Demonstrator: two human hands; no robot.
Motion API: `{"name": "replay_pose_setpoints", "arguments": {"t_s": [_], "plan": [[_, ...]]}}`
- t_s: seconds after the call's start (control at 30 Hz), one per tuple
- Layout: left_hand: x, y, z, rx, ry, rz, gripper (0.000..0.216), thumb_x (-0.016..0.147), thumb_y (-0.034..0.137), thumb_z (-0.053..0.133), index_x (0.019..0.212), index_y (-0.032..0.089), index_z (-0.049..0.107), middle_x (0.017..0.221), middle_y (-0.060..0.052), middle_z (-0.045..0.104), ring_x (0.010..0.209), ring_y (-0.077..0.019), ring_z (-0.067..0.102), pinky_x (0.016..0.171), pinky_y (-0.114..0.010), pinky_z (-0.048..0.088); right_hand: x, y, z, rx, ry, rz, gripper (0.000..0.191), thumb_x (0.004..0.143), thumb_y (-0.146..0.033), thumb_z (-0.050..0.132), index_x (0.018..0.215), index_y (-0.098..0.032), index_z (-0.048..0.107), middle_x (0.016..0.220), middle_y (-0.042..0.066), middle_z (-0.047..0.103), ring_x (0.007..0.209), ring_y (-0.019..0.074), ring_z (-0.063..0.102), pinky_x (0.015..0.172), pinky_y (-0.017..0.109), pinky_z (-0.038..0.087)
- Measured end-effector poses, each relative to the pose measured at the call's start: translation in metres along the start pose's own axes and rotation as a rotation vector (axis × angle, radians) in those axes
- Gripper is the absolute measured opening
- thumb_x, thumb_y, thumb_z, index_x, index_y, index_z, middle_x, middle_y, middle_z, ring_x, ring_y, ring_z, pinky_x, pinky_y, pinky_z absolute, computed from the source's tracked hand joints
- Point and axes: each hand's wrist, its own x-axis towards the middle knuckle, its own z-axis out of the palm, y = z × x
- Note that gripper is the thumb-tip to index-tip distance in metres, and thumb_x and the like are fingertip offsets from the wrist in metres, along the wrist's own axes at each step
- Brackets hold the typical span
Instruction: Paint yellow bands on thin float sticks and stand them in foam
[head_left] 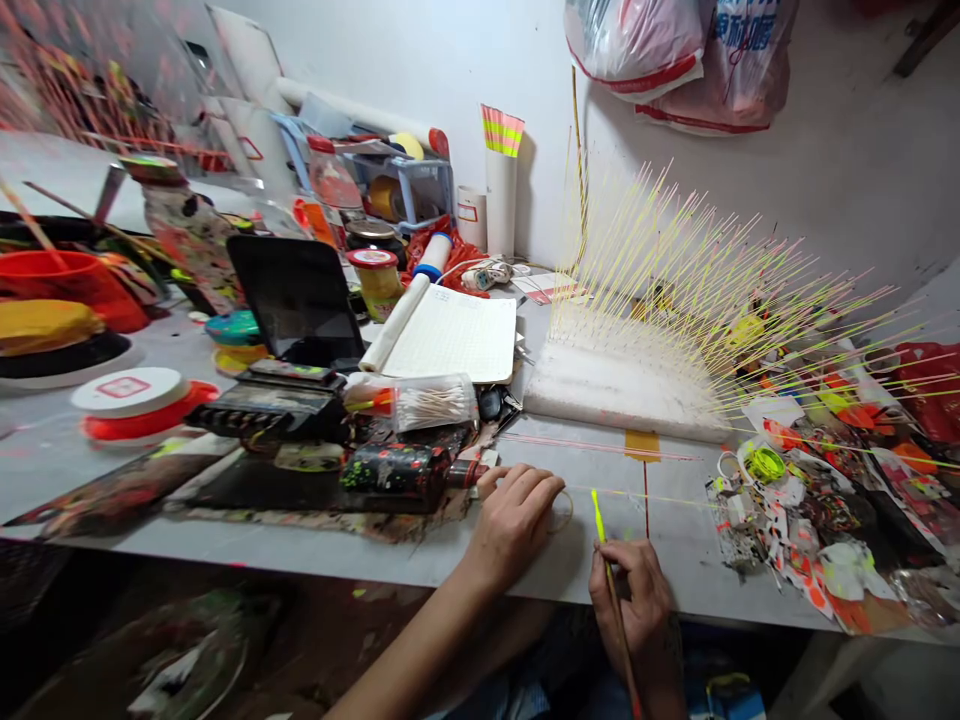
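You are working over a long white table (322,560), with a foam block (615,395) full of thin yellow sticks (697,290) standing up past your fingers. Your left hand (514,525) is lying curled on the table, and you cannot tell if it is holding anything. A thin loop (562,512) is lying just beside it. Your right hand (634,605) is rising at the table's front edge, pinching a thin stick (609,570) with a yellow tip. Scraps of paper (787,520) are lying right of those fingers.
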Motion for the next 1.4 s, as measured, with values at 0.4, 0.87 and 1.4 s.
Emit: {"name": "replay_pose_setpoints", "arguments": {"t_s": [0.4, 0.87, 1.4], "plan": [[0.0, 0.002, -0.001, -0.022, 0.015, -0.01, 0.021, 0.096, 0.009, 0.043, 0.094, 0.02, 0.061, 0.084, 0.001, 0.071, 0.077, -0.0125, 0.062, 0.083, -0.034, 0.032, 0.001, 0.001, 0.0, -0.02, -0.024, 0.008, 0.009, 0.097, -0.015, 0.058, 0.1, -0.021, 0.064, 0.081, 0.0, 0.067, 0.071, 0.013, 0.061, 0.064, 0.023, 0.051], [0.001, 0.002, -0.002, -0.023, 0.025, -0.003, 0.023, 0.097, 0.009, 0.041, 0.094, 0.021, 0.06, 0.083, 0.002, 0.071, 0.076, -0.0119, 0.062, 0.083, -0.034, 0.033, -0.011, 0.005, -0.003, 0.014, 0.006, 0.098, 0.009, 0.095, -0.016, 0.059, 0.099, -0.022, 0.065, 0.081, 0.001, 0.067, 0.069, 0.0132, 0.061, 0.063, 0.024, 0.051], [-0.002, -0.012, -0.012, 0.019, 0.006, 0.021, 0.021, 0.095, 0.011, 0.042, 0.092, 0.021, 0.059, 0.082, 0.0, 0.069, 0.077, -0.0146, 0.058, 0.085, -0.032, 0.036, -0.002, -0.008, 0.022, 0.043, -0.02, -0.023, 0.016, 0.095, -0.012, 0.057, 0.105, -0.022, 0.063, 0.086, 0.002, 0.069, 0.072, 0.0145, 0.063, 0.062, 0.025, 0.054]]}}
